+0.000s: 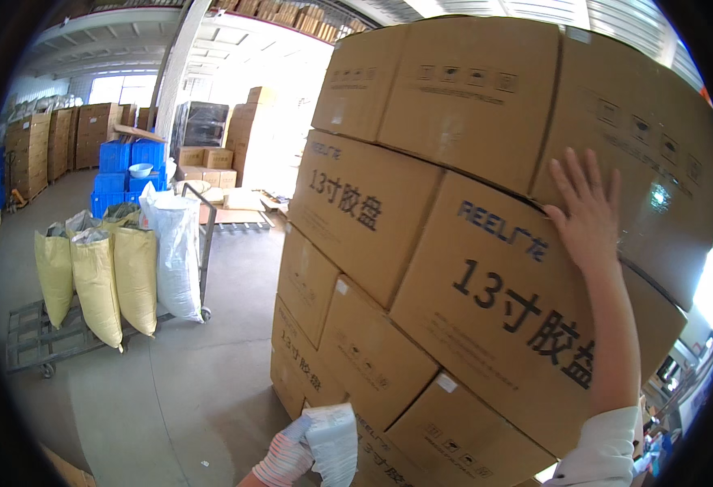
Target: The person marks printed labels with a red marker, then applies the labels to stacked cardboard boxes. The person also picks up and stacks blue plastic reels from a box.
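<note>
A tall stack of brown cartons (486,268) stands close in front of me. Against the upper right carton (649,154) my right hand (588,203) lies flat, bare, its fingers spread near that carton's lower left edge. The right forearm reaches up across the carton below. Low down, by the stack's lower left part, my left hand (285,456) wears a striped, pale glove. It grips a white, translucent bundle (333,442) with layered, wrinkled sides, whose exact kind I cannot make out. Some of the left fingers are hidden behind the bundle.
To the left, a flat trolley (28,333) carries yellow sacks (95,276) and a white sack (178,252). Behind it are blue crates (114,166) with a bowl (140,170) on top. More carton stacks line the back, and a pillar (174,73) rises beyond the crates.
</note>
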The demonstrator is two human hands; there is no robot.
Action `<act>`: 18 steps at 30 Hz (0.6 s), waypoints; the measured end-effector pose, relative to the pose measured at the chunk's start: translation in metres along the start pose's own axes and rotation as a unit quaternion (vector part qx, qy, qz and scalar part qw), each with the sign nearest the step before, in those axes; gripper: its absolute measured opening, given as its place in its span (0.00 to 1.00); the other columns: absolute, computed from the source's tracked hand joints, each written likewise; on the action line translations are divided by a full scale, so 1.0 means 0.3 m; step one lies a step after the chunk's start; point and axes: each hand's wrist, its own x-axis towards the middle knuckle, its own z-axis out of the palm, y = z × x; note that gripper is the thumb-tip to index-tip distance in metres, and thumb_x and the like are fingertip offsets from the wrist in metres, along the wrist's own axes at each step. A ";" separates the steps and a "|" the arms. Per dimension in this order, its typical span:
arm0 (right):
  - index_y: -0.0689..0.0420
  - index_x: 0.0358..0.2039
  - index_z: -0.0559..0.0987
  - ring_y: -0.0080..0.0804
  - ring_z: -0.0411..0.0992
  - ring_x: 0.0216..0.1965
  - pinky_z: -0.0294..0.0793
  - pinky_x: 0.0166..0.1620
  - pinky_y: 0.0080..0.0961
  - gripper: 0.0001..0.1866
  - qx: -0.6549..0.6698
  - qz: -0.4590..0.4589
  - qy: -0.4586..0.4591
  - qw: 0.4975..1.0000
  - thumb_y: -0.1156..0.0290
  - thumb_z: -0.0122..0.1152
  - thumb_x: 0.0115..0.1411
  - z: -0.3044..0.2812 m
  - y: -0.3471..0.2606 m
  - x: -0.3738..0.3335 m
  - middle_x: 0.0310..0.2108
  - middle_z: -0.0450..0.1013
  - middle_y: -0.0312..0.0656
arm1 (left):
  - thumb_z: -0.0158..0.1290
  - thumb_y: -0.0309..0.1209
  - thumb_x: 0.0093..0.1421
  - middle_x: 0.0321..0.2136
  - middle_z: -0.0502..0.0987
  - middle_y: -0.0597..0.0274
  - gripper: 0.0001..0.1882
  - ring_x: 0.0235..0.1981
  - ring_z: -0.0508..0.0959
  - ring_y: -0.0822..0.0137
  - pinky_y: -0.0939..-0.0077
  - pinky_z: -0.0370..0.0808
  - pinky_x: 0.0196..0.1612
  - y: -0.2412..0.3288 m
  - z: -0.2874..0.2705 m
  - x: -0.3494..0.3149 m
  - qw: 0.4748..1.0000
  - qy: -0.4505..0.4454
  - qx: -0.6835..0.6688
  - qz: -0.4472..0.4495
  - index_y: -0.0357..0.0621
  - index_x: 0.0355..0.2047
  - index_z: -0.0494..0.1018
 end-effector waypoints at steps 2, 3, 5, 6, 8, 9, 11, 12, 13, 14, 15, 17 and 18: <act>0.36 0.71 0.55 0.33 0.38 0.75 0.32 0.74 0.53 0.39 -0.022 0.020 0.042 0.999 0.46 0.54 0.62 0.018 -0.017 -0.023 0.74 0.45 0.28 | 0.46 0.37 0.69 0.57 0.72 0.44 0.26 0.59 0.70 0.49 0.51 0.61 0.66 0.127 -0.096 -0.015 0.999 0.002 -0.038 0.017 0.28 0.59 0.65; 0.37 0.71 0.55 0.33 0.38 0.75 0.32 0.74 0.53 0.39 -0.031 0.032 0.065 0.997 0.47 0.54 0.62 0.034 -0.049 -0.027 0.74 0.45 0.28 | 0.48 0.38 0.68 0.57 0.72 0.45 0.27 0.60 0.70 0.49 0.52 0.62 0.66 0.182 -0.153 -0.010 0.999 0.010 -0.036 0.031 0.26 0.59 0.64; 0.39 0.72 0.54 0.34 0.37 0.75 0.32 0.74 0.53 0.39 -0.008 0.043 0.124 0.991 0.49 0.54 0.63 0.037 -0.140 -0.042 0.74 0.44 0.30 | 0.48 0.38 0.68 0.57 0.72 0.44 0.28 0.60 0.70 0.48 0.51 0.62 0.66 0.298 -0.230 0.019 0.997 0.032 -0.048 0.059 0.26 0.59 0.64; 0.40 0.72 0.53 0.35 0.37 0.75 0.32 0.74 0.52 0.39 0.000 0.048 0.151 0.987 0.50 0.54 0.63 0.027 -0.184 -0.033 0.75 0.43 0.30 | 0.48 0.38 0.68 0.57 0.72 0.44 0.28 0.60 0.70 0.48 0.51 0.62 0.66 0.359 -0.245 0.032 0.995 0.042 -0.053 0.069 0.26 0.59 0.64; 0.41 0.72 0.52 0.36 0.36 0.75 0.31 0.73 0.53 0.39 0.013 0.044 0.135 0.990 0.52 0.53 0.64 0.001 -0.317 0.021 0.75 0.43 0.31 | 0.45 0.39 0.69 0.57 0.71 0.45 0.27 0.59 0.70 0.49 0.52 0.64 0.65 0.496 -0.244 0.034 0.997 0.021 0.017 0.073 0.28 0.60 0.64; 0.42 0.73 0.51 0.36 0.36 0.75 0.31 0.73 0.53 0.39 0.020 0.047 0.126 0.991 0.52 0.53 0.64 0.008 -0.397 0.046 0.75 0.43 0.31 | 0.45 0.40 0.69 0.57 0.71 0.46 0.28 0.59 0.71 0.49 0.53 0.64 0.65 0.570 -0.232 0.021 0.992 0.009 0.081 0.094 0.28 0.60 0.64; 0.44 0.73 0.51 0.40 0.36 0.75 0.32 0.73 0.53 0.40 0.027 0.036 0.094 0.995 0.54 0.55 0.65 0.028 -0.529 0.118 0.75 0.43 0.34 | 0.46 0.40 0.69 0.57 0.72 0.47 0.28 0.58 0.72 0.52 0.53 0.65 0.64 0.692 -0.280 0.073 0.988 -0.016 0.112 0.108 0.30 0.60 0.64; 0.45 0.72 0.52 0.42 0.36 0.75 0.33 0.72 0.53 0.39 0.061 0.041 0.086 0.994 0.56 0.56 0.64 0.046 -0.590 0.144 0.74 0.43 0.36 | 0.46 0.41 0.68 0.56 0.72 0.48 0.28 0.58 0.72 0.53 0.53 0.66 0.64 0.755 -0.306 0.100 0.985 -0.028 0.126 0.117 0.31 0.60 0.64; 0.46 0.72 0.52 0.44 0.36 0.75 0.35 0.72 0.54 0.39 0.097 0.045 0.079 0.991 0.58 0.57 0.64 0.061 -0.654 0.160 0.74 0.44 0.39 | 0.46 0.41 0.69 0.56 0.72 0.49 0.28 0.57 0.73 0.54 0.54 0.67 0.64 0.802 -0.340 0.139 0.989 -0.026 0.093 0.108 0.31 0.60 0.64; 0.47 0.72 0.53 0.46 0.37 0.75 0.39 0.72 0.52 0.39 0.180 0.045 0.059 0.981 0.60 0.59 0.64 0.072 -0.747 0.168 0.74 0.44 0.41 | 0.45 0.41 0.69 0.56 0.72 0.49 0.27 0.56 0.74 0.55 0.55 0.68 0.63 0.854 -0.361 0.168 0.993 -0.014 0.062 0.102 0.31 0.60 0.65; 0.48 0.71 0.54 0.48 0.38 0.74 0.43 0.71 0.50 0.39 0.261 0.037 0.035 0.964 0.62 0.60 0.63 0.056 -0.851 0.171 0.74 0.44 0.44 | 0.44 0.40 0.69 0.55 0.73 0.49 0.26 0.56 0.75 0.56 0.57 0.69 0.62 0.901 -0.308 0.194 0.994 -0.022 0.062 0.090 0.32 0.59 0.66; 0.51 0.69 0.60 0.50 0.47 0.72 0.53 0.69 0.45 0.37 0.474 -0.019 -0.062 0.878 0.64 0.63 0.61 -0.040 -1.034 0.170 0.72 0.48 0.48 | 0.41 0.46 0.71 0.55 0.74 0.51 0.28 0.55 0.74 0.57 0.60 0.71 0.58 1.012 -0.200 0.266 0.987 -0.007 0.145 0.070 0.33 0.59 0.67; 0.51 0.67 0.64 0.50 0.52 0.71 0.56 0.68 0.43 0.36 0.530 -0.070 -0.105 0.838 0.63 0.65 0.60 -0.100 -1.105 0.174 0.70 0.53 0.49 | 0.42 0.47 0.71 0.53 0.75 0.53 0.29 0.53 0.76 0.59 0.63 0.72 0.56 1.055 -0.180 0.317 0.990 -0.037 0.127 0.048 0.33 0.59 0.68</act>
